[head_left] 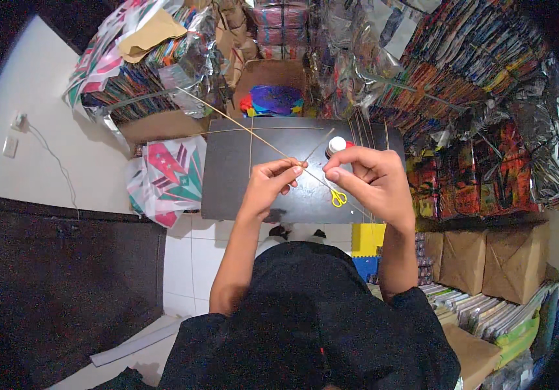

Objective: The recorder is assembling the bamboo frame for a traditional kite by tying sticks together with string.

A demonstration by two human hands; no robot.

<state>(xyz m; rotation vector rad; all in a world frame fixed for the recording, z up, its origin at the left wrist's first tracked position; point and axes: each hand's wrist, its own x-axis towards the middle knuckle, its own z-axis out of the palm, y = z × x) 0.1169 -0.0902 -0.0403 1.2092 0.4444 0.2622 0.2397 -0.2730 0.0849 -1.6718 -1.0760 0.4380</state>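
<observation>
The left hand (267, 186) pinches a thin stick (230, 120) slanting from the frame's upper left down toward centre; the right hand (378, 185) curls, grip unclear.

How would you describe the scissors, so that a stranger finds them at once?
Start at the dark table in front of the person. Look right of its middle, toward the person's edge: the scissors lie there. Bright yellow looped handles set them apart from the thin tan sticks and the round white cap.
</observation>
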